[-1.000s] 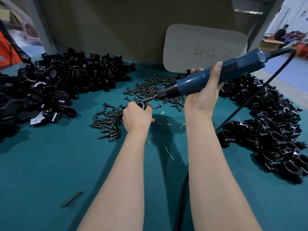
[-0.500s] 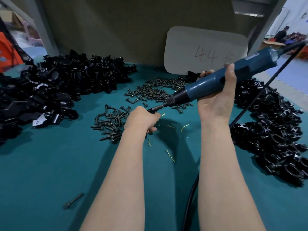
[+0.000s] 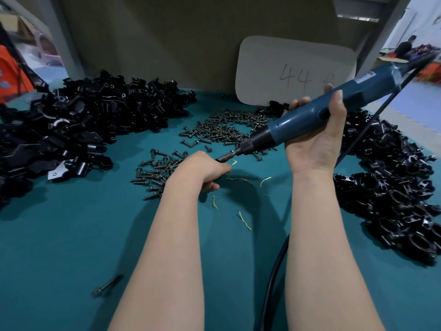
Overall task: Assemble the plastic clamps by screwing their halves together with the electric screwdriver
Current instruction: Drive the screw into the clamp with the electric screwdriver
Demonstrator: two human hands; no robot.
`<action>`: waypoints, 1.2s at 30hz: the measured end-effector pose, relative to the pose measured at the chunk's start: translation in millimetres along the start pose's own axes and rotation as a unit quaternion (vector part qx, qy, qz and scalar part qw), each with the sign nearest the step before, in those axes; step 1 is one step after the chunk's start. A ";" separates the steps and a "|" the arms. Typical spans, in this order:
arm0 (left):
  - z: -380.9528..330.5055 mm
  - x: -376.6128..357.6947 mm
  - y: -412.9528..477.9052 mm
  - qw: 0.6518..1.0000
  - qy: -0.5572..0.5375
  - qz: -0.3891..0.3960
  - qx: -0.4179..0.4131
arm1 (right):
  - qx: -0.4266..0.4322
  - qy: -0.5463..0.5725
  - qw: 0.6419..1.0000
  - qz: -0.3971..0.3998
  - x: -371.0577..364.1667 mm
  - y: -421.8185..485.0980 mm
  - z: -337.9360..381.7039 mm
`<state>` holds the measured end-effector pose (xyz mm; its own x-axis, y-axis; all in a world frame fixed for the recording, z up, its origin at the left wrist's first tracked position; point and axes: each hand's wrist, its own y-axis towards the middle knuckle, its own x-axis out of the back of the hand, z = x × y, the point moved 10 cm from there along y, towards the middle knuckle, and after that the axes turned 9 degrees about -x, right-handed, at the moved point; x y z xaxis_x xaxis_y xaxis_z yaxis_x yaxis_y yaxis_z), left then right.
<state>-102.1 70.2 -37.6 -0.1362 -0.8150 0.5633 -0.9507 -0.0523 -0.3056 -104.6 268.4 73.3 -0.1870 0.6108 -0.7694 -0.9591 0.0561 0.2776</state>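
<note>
- Two hands work at mid-table as they did a second ago. The right hand [image 3: 312, 144] now sits a little farther right, and the left hand [image 3: 205, 168] has barely shifted.
- A second ago the clamp showed as a black ring above the left knuckles. Now the curled left fingers hide nearly all of it, leaving only a dark sliver of the clamp [image 3: 214, 179] under the fist, just above the teal table [image 3: 59, 247].
- The electric screwdriver [image 3: 310, 115] slants more steeply than before, with its cord end raised toward the upper right. Its bit [image 3: 224, 158] meets the right side of the left fist rather than the top.
- The right hand's grip is unchanged: palm facing the camera, thumb and fingers wrapped round the blue barrel.
- The screwdriver has a blue body, a dark ribbed collar and a thin metal bit. A black cord [image 3: 272, 283] runs from its rear end and shows again on the table between the forearms.
- Loose black clamp halves [image 3: 83, 130] are heaped at the left and assembled clamps [image 3: 393, 199] at the right. Dark screws [image 3: 226, 130] are scattered between the heaps, beyond the hands.
- A lone screw [image 3: 107, 286] lies near the front left, and yellow shavings [image 3: 243, 217] lie by the left wrist.
- A pale card [image 3: 296, 70] marked "44" leans at the back.
</note>
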 end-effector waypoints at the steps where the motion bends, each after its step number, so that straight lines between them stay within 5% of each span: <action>1: -0.4 -1.1 0.6 1.000 0.005 -0.004 -0.001 | 0.003 -0.016 1.000 -0.017 1.3 -0.1 0.1; 8: -10.0 16.6 4.8 0.988 0.055 -0.137 -0.052 | 0.048 -0.010 0.990 -0.134 20.5 -1.8 5.0; 13: -3.2 -7.9 5.8 1.000 0.002 -0.018 -0.022 | 0.008 -0.059 0.998 -0.001 -11.7 0.5 7.0; 17: 1.0 -3.6 2.7 1.000 -0.001 0.024 -0.009 | 0.002 -0.059 0.998 0.028 -22.5 -1.1 6.5; 22: 3.0 19.0 9.1 0.992 0.058 -0.106 -0.037 | 0.047 -0.036 0.995 -0.078 0.2 -1.0 15.6; 26: 7.4 21.3 16.1 0.958 -0.222 -0.167 -0.068 | 0.083 -0.023 0.979 -0.186 24.5 -4.1 22.3; 30: 13.7 -2.4 17.6 0.843 -0.523 -0.124 -0.033 | 0.087 -0.024 0.971 -0.220 33.6 -3.4 24.1; 36: 7.6 -7.5 14.2 0.810 -0.568 -0.138 -0.044 | 0.082 -0.059 0.967 -0.234 26.2 -2.4 19.1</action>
<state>-112.5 71.2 -51.9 0.3813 -0.7874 -0.4844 -0.9244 -0.3219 -0.2045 -103.1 299.3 63.5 0.2950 0.5740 -0.7639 -0.8842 0.4670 0.0094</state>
